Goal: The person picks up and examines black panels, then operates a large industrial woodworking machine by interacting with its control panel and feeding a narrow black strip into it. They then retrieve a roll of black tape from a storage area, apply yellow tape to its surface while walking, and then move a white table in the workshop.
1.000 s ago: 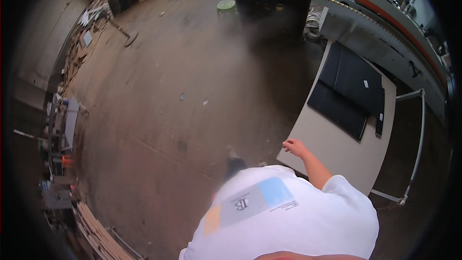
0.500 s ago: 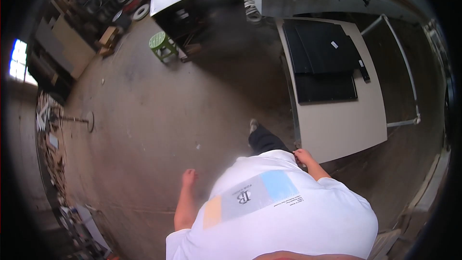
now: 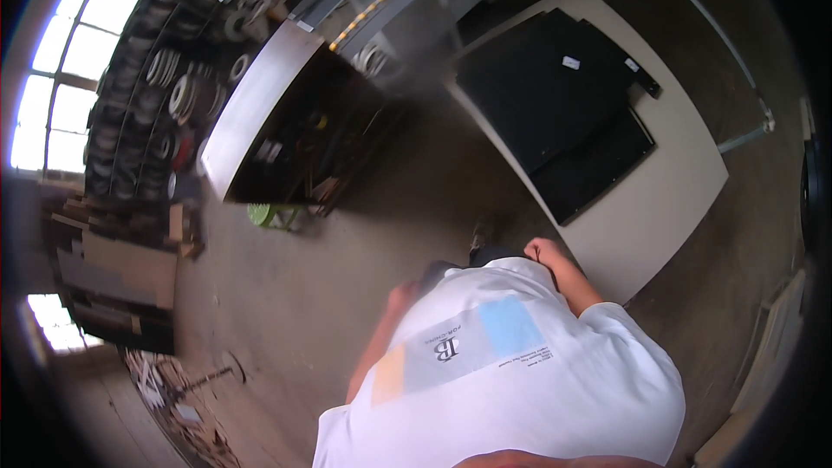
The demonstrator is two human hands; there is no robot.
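- Concrete floor [image 3: 329,312] is taking up most of the view. A wide bare run is lying open to the person's left and ahead, and it is narrowing into a lane between bench and table.
- Long dark workbench [image 3: 260,104] with a pale metal top is standing ahead-left. Its near corner is jutting toward that lane.
- Pale table [image 3: 685,191] is sitting at the person's right, its near long edge running just beside the right hip.
- Black panels [image 3: 546,95] are lying flat and stacked on the table's far half, well apart from both hands. The lower one is stopping short of the near edge.
- Scrap timber pile [image 3: 113,269] and a green stool [image 3: 264,215] are crowding the left margin.
- Right hand [image 3: 542,251] is hanging just beside the table edge, fingers curling loosely in and holding nothing.
- Left hand [image 3: 403,296] is hanging empty at the thigh. It is blurred, so I cannot tell how its fingers are set.
- Judgement: the step looks like walking along the table, with no handling under way.
- Judgement: reaching the panels would call for a forward step and a turn right, with the arm staying clear of the table edge.
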